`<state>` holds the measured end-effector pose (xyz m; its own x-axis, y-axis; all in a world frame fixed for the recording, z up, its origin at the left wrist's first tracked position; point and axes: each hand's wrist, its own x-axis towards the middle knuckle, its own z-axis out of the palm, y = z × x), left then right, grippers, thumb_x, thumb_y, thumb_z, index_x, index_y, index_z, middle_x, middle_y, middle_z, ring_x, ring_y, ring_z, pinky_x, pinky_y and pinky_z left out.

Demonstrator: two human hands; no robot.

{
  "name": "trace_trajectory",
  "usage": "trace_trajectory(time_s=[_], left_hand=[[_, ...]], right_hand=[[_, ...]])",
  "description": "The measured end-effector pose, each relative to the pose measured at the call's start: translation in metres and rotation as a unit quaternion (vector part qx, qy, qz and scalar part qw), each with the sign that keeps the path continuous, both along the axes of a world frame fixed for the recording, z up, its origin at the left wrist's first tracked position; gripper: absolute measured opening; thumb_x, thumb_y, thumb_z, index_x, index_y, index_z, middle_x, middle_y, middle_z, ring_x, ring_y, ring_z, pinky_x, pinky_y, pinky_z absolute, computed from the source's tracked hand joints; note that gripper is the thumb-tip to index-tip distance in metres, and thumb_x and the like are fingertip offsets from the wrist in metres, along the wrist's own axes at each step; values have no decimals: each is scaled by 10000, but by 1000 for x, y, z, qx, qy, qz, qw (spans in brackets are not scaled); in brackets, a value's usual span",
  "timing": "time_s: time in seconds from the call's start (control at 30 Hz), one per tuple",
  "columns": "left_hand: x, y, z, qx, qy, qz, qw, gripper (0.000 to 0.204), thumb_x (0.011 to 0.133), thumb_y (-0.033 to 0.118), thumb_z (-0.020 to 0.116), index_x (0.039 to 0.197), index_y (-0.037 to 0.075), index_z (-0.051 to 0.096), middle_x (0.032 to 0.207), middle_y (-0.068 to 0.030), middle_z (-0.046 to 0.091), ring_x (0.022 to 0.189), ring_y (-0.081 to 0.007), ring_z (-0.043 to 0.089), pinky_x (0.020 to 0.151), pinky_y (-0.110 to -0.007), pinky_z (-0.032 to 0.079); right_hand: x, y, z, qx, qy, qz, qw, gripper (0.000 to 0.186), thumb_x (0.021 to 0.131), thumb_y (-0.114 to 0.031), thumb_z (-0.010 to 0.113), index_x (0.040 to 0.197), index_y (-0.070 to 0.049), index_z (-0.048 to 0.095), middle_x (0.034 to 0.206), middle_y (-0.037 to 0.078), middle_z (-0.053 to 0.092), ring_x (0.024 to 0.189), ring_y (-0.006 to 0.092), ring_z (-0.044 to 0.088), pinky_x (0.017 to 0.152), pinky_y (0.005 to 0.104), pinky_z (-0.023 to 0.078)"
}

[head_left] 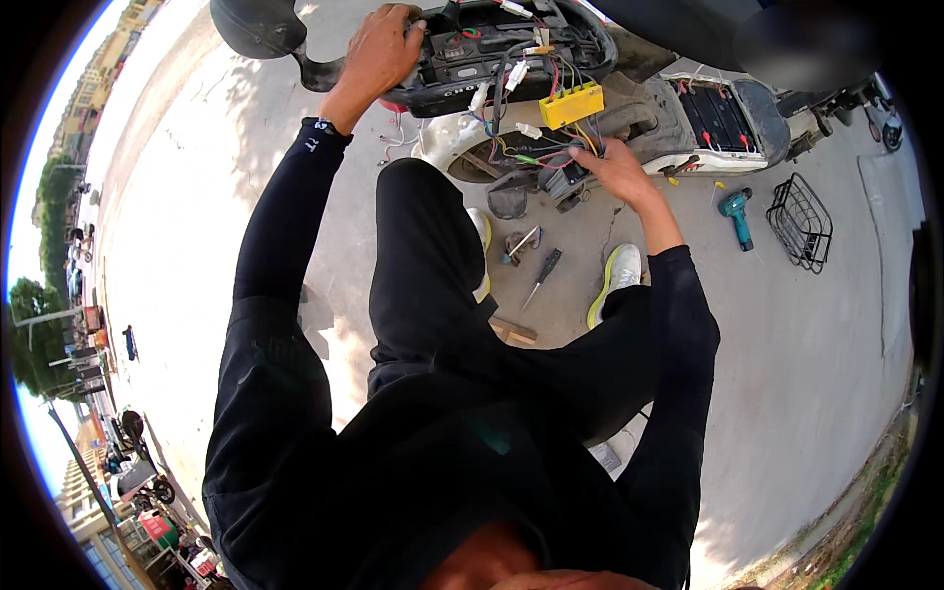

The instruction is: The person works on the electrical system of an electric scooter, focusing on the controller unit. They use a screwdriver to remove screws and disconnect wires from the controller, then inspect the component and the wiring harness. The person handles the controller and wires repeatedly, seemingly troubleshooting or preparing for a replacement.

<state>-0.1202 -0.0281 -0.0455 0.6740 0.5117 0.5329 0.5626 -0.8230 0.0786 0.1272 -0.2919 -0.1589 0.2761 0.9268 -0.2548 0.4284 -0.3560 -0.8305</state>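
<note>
My left hand (pixel 383 51) grips the left edge of an opened black scooter housing (pixel 447 87), whose inside shows loose wires and white plugs. My right hand (pixel 618 169) is closed at a small dark ribbed box (pixel 564 181) with coloured wires running into it; its fingertips partly hide where they grip. Just above that hand, a yellow box (pixel 571 105) with wires sits among the cables. A white connector (pixel 516 75) dangles from the wire bundle (pixel 503 98) in front of the housing.
The electric scooter's body (pixel 678 147) stretches right, with dark batteries (pixel 716 120) in its open floor. A screwdriver (pixel 543 277) lies on the concrete between my shoes. Farther right are a teal cordless drill (pixel 736 218) and a black wire basket (pixel 799 222).
</note>
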Motion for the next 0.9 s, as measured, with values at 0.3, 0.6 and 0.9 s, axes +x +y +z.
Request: trace_trajectory(time_s=[0.3, 0.6, 0.9], left_hand=[[3, -4, -5, -30, -35, 0, 999, 245, 960, 183, 491, 1114, 56, 632, 1129, -148, 638, 1105, -359, 582, 937, -483, 476], [6, -13, 3, -53, -7, 20, 998, 234, 964, 209, 487, 1092, 101, 650, 1123, -97, 641, 1120, -312, 583, 938, -468, 475], [4, -11, 2, -29, 18, 12, 999, 254, 1000, 251, 473, 1120, 115, 651, 1140, -89, 644, 1124, -311, 589, 939, -455, 476]], right_hand=[[-16, -5, 0, 35, 74, -83, 993, 417, 849, -319, 759, 1095, 9, 682, 908, 71, 699, 815, 145, 596, 776, 304, 480], [-26, -5, -6, 76, 102, -140, 982, 369, 849, -255, 740, 1076, 25, 659, 915, 91, 693, 834, 172, 611, 794, 319, 483], [-11, -12, 7, 30, 49, -108, 992, 554, 827, -216, 705, 1250, 95, 529, 1183, 249, 639, 1101, 333, 608, 965, 378, 444]])
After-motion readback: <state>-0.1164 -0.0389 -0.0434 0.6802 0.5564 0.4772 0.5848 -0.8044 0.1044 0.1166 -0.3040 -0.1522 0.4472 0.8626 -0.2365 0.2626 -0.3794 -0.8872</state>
